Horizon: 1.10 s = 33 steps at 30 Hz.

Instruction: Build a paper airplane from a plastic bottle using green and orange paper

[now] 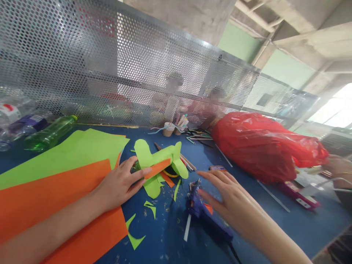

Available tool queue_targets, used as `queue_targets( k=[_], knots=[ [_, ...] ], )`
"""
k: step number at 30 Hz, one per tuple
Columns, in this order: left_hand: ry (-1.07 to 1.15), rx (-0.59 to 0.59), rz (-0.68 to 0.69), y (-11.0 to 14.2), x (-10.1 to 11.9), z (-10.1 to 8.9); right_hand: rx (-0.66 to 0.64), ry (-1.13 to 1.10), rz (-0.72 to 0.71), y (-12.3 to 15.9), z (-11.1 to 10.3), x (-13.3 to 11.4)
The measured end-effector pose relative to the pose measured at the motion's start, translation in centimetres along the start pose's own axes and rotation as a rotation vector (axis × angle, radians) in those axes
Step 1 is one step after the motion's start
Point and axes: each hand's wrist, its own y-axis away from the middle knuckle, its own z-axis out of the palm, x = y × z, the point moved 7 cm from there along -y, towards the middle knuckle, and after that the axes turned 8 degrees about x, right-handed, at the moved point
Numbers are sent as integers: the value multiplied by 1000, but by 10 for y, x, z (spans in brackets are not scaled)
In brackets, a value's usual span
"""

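A green paper airplane [162, 156] with an orange strip [157, 168] along its body sits at the middle of the table. My left hand [125, 181] grips its near end, fingers closed around the nose; part of that end is hidden. To the right, a blue hot glue gun [202, 211] lies with its nozzle pointing away and a white glue stick [187, 228] beside it. Above and right of the gun hovers my right hand [225, 192], empty, its fingers apart and slightly blurred. Yellow-handled scissors [169, 173] lie partly under the airplane.
Green sheets [90, 146] and orange sheets [90, 179] cover the left. Plastic bottles [52, 134] lie behind them. Paper scraps [134, 234] litter the front. Cups of sticks [168, 129] stand by the perforated screen [137, 73]. A red plastic bag [258, 143] and another person's hand [339, 168] are at right.
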Motion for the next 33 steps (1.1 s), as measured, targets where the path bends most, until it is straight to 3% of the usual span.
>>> queue_targets(
  k=[2,5,7,11,18,33],
  knots=[
    [-4,6,5,0,0,0,59,-23,-144,-19,0,-23],
    [-15,13,-1,0,0,0,-20,-30,-363,-38,19,-51],
    [-13,9,-17,0,0,0,-38,0,-401,-47,31,-55],
    [-10,-11,-45,-2,-1,1,-44,39,-398,-59,45,-47],
    [3,6,-38,-2,-2,1,50,12,-355,-67,47,-33],
    [94,14,-179,-2,-10,-1,53,-28,-376,-61,49,-40]
  ],
)
